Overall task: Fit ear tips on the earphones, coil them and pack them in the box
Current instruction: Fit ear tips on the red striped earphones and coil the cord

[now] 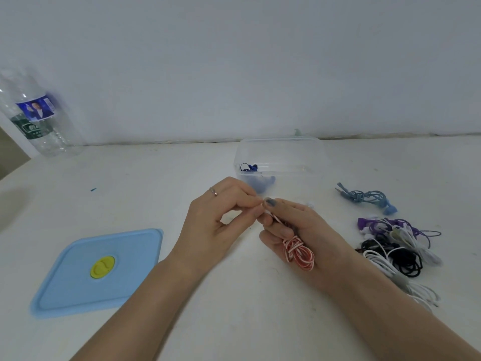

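Two hands meet above the white table [182, 178], fingertips touching. The right hand [294, 230] lies palm up, fingers curled round a coiled red-and-white striped cord [299, 252], thumb pressing its free end. The left hand [221, 217], ring on one finger, pinches that same end. Just behind stands a clear plastic box [281, 157] holding blue earphones [251, 168]. Its flat blue lid [99, 272] lies left; tangled cords [390, 246] lie right.
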Available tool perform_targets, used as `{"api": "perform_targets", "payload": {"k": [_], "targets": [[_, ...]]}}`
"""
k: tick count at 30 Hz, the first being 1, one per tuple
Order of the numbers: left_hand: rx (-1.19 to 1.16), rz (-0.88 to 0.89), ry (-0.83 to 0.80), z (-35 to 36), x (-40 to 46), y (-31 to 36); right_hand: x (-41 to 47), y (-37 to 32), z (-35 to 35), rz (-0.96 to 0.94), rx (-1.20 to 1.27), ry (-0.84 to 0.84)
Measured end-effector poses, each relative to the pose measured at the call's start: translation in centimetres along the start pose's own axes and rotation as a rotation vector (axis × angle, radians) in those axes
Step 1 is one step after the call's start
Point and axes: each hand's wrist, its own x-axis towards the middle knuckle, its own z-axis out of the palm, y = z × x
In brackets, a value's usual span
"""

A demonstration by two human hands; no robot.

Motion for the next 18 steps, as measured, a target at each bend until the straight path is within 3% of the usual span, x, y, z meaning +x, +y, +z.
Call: {"api": "perform_targets", "payload": {"k": [11, 18], "targets": [[-0.392, -0.196, -0.012, 0.8, -0.11, 0.16, -0.08, 0.09, -0.21, 0.02, 0.056, -0.065], [-0.345, -0.173, 0.036, 0.88, 0.04, 0.46, 0.12, 0.04, -0.12, 0.027, 0.099, -0.063]]}}
